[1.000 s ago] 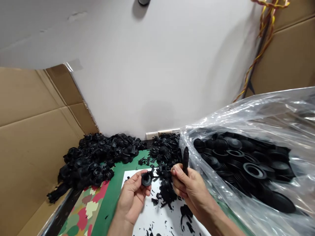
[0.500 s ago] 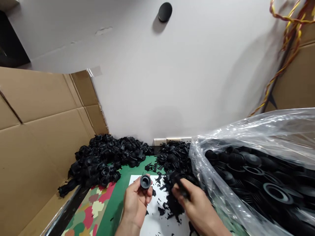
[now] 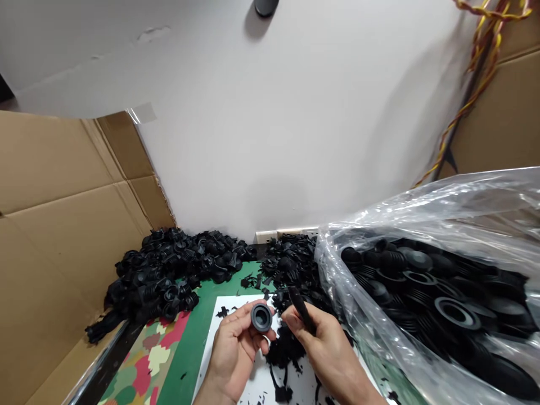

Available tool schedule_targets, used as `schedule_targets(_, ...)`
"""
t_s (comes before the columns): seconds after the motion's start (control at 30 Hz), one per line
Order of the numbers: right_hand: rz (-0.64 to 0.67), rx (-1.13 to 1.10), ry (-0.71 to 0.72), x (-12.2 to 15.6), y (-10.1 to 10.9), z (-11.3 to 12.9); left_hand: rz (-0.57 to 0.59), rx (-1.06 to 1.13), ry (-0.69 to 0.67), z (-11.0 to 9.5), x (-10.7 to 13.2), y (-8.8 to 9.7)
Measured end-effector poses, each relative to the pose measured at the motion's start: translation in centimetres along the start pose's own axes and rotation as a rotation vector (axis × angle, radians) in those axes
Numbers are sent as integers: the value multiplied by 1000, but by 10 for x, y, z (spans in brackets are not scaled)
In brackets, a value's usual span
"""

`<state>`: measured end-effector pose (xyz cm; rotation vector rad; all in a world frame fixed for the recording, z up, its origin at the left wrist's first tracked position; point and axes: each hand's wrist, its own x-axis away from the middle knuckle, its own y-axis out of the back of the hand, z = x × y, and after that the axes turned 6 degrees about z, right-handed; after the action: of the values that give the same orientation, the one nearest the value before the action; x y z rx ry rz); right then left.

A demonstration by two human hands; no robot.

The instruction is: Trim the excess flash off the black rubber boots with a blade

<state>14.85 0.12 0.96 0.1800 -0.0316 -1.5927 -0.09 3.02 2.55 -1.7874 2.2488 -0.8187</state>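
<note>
Head view: the left hand (image 3: 234, 351) pinches a small black rubber ring (image 3: 261, 318) above the white paper sheet (image 3: 231, 304), the right hand (image 3: 327, 351) clasps a slim black tool (image 3: 300, 306) just beside it; trimming seems in hand, needing the tip on the rim.

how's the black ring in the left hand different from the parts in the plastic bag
The black ring, pinched alone in the left hand, is small; the bagged parts look far wider, with broad flanges. The black ring is bare, while the bagged parts lie heaped inside the clear plastic bag. Both are black and round.
</note>
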Motion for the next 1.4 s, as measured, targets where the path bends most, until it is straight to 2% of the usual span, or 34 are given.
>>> schedule_targets(0.17,31,-90,-62,1,-1,7,41,-32,32,0,1,1)
schedule_targets(0.3,-11,-89,-81,1,1,10,36,-38,50,0,2,-1)
schedule_targets(0.53,-32,-82,-75,1,3,9,11,-22,78,0,3,-4)
schedule_targets(0.83,7,-61,-64,1,5,6,44,-23,72,0,4,-2)
schedule_targets(1.13,-40,-78,-53,-1,3,7,14,-2,81,0,3,-4)
schedule_targets(1.4,-28,-58,-64,0,4,7,46,-6,68,0,5,-2)
